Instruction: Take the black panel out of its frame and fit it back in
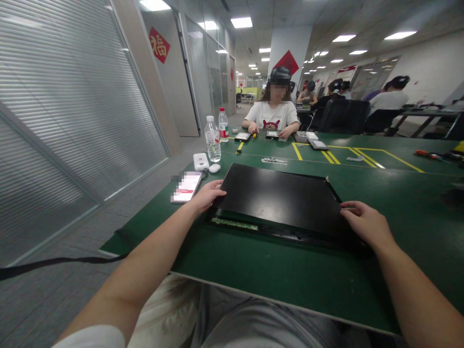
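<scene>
A large flat black panel lies on the green table, slightly lifted over a black base whose green circuit strip shows along the near edge. My left hand grips the panel's left edge, fingers curled over it. My right hand holds the panel's right near corner, fingers bent on the edge.
A phone with a lit screen lies left of the panel, with a white charger, white earbud case and two water bottles behind. Another person sits across the table among small devices. Yellow tape lines mark the far table.
</scene>
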`<state>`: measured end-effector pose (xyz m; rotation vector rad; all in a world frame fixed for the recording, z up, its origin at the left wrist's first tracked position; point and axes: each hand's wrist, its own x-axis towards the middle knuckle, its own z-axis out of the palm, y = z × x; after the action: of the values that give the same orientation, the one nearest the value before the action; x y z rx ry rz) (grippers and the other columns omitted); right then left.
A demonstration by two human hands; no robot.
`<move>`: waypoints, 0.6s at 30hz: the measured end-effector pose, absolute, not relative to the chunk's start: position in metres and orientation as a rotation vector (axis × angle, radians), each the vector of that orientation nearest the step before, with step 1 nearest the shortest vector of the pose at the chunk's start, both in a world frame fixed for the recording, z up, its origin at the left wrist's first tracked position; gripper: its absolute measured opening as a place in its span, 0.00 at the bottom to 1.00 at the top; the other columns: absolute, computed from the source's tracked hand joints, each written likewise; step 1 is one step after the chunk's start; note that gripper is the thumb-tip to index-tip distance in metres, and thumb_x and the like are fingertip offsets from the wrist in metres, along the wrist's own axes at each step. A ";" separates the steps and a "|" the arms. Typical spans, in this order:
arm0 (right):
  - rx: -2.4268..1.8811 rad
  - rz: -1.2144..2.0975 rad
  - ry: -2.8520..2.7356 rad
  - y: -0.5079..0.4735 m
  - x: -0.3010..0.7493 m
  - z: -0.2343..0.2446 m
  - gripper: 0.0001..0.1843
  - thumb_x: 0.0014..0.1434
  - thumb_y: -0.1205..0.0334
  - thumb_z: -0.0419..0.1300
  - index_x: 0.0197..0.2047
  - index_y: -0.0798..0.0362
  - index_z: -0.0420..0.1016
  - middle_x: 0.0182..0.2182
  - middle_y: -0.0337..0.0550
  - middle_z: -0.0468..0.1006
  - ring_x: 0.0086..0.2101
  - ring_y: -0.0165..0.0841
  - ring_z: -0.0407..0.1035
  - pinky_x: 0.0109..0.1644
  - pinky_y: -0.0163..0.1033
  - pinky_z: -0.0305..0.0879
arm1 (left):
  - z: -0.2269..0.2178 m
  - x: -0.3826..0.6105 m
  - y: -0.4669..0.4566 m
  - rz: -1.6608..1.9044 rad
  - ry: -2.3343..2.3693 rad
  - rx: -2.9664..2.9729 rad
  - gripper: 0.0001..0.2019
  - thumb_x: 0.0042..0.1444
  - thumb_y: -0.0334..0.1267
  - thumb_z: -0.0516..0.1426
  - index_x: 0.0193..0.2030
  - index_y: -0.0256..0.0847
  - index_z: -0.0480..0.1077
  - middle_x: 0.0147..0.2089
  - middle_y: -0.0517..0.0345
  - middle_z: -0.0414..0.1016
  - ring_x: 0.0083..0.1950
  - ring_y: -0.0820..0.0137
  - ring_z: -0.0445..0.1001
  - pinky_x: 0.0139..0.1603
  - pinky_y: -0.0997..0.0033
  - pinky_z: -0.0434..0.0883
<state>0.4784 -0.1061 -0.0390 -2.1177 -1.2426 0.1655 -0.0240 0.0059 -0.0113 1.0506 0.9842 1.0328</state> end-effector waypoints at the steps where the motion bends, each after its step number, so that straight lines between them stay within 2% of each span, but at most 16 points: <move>1: -2.125 0.173 -1.247 -0.107 0.478 -0.038 0.14 0.51 0.49 0.66 0.39 0.43 0.87 0.34 0.48 0.89 0.38 0.49 0.82 0.44 0.50 0.74 | -0.011 -0.024 0.006 1.036 0.988 1.053 0.30 0.44 0.21 0.69 0.57 0.38 0.80 0.52 0.46 0.91 0.59 0.51 0.89 0.61 0.56 0.84; 5: -2.150 0.182 -1.225 -0.108 0.475 -0.035 0.14 0.51 0.50 0.66 0.39 0.44 0.87 0.35 0.48 0.89 0.39 0.49 0.83 0.46 0.50 0.74 | -0.011 -0.022 0.005 1.043 1.020 1.064 0.29 0.44 0.21 0.68 0.57 0.38 0.80 0.53 0.46 0.91 0.60 0.51 0.89 0.63 0.55 0.83; 11: -2.129 0.170 -1.207 -0.107 0.475 -0.037 0.15 0.51 0.49 0.65 0.39 0.44 0.87 0.34 0.47 0.89 0.37 0.49 0.82 0.43 0.49 0.73 | -0.008 -0.020 0.001 1.035 1.082 1.112 0.27 0.45 0.23 0.68 0.55 0.41 0.80 0.50 0.51 0.92 0.58 0.51 0.89 0.62 0.53 0.84; 18: -2.104 0.197 -1.196 -0.105 0.482 -0.041 0.15 0.50 0.48 0.66 0.38 0.44 0.87 0.35 0.48 0.89 0.39 0.50 0.82 0.45 0.51 0.74 | -0.004 -0.017 -0.003 1.033 1.153 1.129 0.24 0.45 0.25 0.68 0.52 0.43 0.81 0.48 0.51 0.91 0.60 0.48 0.88 0.64 0.51 0.84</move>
<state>0.4819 -0.1047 -0.0410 -2.1039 -1.1964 0.1966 -0.0166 -0.0030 -0.0043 1.1291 1.1533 1.0328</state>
